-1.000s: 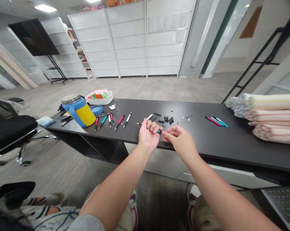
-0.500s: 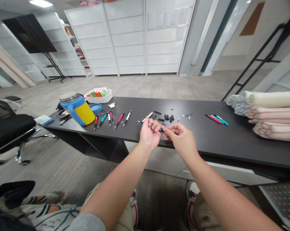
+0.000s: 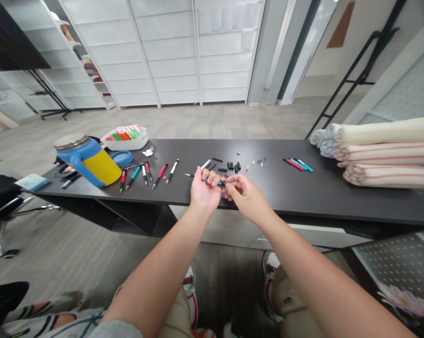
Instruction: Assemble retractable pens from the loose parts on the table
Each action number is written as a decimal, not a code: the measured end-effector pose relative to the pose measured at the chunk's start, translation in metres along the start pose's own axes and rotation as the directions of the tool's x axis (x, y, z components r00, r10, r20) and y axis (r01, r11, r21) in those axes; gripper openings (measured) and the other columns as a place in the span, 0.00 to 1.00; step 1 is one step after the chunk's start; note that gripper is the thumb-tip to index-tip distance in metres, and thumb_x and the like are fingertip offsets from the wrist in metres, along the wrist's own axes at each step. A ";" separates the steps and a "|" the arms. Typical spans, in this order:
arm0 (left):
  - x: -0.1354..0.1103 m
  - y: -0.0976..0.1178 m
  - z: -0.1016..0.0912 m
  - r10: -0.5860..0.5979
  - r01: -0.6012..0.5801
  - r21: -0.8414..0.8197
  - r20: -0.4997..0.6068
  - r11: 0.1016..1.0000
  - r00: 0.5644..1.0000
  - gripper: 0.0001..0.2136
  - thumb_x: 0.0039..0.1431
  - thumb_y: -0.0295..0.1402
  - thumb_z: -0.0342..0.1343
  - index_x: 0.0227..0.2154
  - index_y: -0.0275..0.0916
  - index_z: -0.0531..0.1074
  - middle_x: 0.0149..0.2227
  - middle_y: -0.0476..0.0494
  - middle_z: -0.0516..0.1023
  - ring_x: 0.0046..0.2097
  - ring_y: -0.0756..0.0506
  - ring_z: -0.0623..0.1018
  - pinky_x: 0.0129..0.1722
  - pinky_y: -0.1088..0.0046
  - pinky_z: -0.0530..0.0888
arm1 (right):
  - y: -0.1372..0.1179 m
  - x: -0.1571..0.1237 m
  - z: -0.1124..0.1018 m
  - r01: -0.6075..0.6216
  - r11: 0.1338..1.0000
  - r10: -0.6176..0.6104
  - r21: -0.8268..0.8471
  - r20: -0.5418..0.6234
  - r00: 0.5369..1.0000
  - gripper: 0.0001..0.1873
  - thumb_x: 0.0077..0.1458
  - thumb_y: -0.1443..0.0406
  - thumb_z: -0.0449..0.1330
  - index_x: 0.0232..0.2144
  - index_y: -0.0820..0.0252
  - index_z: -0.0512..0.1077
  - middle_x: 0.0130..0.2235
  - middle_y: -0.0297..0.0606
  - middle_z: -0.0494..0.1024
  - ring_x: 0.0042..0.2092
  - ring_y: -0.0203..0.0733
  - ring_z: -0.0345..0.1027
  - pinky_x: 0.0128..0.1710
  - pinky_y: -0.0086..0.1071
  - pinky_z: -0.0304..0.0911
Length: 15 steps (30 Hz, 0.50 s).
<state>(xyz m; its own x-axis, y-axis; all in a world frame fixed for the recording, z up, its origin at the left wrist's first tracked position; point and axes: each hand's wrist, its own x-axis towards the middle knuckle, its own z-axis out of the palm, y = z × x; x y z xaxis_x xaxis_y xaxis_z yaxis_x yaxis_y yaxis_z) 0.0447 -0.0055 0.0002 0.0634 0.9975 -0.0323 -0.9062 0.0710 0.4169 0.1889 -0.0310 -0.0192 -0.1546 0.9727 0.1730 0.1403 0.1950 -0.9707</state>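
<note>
Over the desk's front edge, my left hand [image 3: 205, 191] is closed, its curled fingers wrapped round a teal pen [image 3: 219, 183] with a dark end. My right hand [image 3: 246, 193] pinches that dark end between thumb and fingertips, close against the left. Just beyond them lie several short black pen grips [image 3: 233, 165] and white pen barrels [image 3: 206, 163], partly hidden by my left fingers. Small clear and white pen parts [image 3: 260, 162] are scattered to the right. Farther right rest several pink and teal pen barrels [image 3: 298, 164].
On the left of the dark desk [image 3: 324, 197] are several assembled pens [image 3: 160, 175], a yellow-and-blue mug [image 3: 92, 162], its blue lid [image 3: 122, 158] and a white basket [image 3: 125, 141] of colourful packets. Rolled towels [image 3: 384, 152] are stacked at the right end. A person's leg shows at lower left.
The view has swung right, so everything appears farther left. My hands stay together on the pen, and more of its teal barrel shows between them.
</note>
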 end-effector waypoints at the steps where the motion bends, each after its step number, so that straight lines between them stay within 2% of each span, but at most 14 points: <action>1: 0.001 0.001 -0.001 0.002 -0.002 -0.002 -0.007 1.000 1.000 0.23 0.77 0.43 0.46 0.23 0.41 0.54 0.21 0.55 0.52 0.22 0.51 0.58 0.38 0.68 0.72 | 0.001 0.001 -0.002 -0.012 1.000 0.012 0.016 0.019 1.000 0.14 0.64 0.53 0.62 0.44 0.54 0.69 0.36 0.35 0.83 0.34 0.40 0.78 0.38 0.34 0.74; 6: 0.002 0.003 -0.001 0.012 -0.012 0.004 0.007 1.000 1.000 0.23 0.77 0.42 0.44 0.23 0.41 0.53 0.21 0.56 0.51 0.21 0.52 0.57 0.38 0.68 0.72 | 0.009 0.005 -0.005 -0.022 1.000 0.021 0.013 0.061 0.998 0.15 0.59 0.57 0.66 0.45 0.56 0.71 0.35 0.35 0.82 0.35 0.40 0.78 0.37 0.34 0.74; 10: 0.001 0.003 0.000 0.015 -0.016 0.030 0.027 0.999 1.000 0.23 0.77 0.42 0.46 0.23 0.41 0.53 0.21 0.56 0.52 0.21 0.52 0.58 0.37 0.67 0.72 | 0.014 0.006 -0.004 -0.004 0.997 0.008 -0.071 0.055 0.998 0.12 0.60 0.56 0.65 0.42 0.55 0.74 0.34 0.36 0.84 0.34 0.41 0.79 0.37 0.36 0.75; 15: 0.001 0.002 0.000 0.030 -0.033 0.065 0.048 0.997 0.998 0.23 0.76 0.43 0.49 0.23 0.42 0.54 0.21 0.56 0.52 0.22 0.51 0.58 0.37 0.67 0.73 | 0.012 0.005 -0.004 -0.004 0.995 0.009 -0.097 0.051 0.999 0.12 0.59 0.56 0.65 0.42 0.55 0.76 0.34 0.36 0.84 0.33 0.40 0.79 0.36 0.35 0.75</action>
<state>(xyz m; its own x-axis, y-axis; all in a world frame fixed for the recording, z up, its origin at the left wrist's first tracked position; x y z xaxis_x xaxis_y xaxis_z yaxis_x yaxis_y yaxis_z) 0.0428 -0.0044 0.0007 0.0557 0.9982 0.0239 -0.8788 0.0377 0.4756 0.1939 -0.0233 -0.0297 -0.2031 0.9667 0.1557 0.2356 0.2026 -0.9505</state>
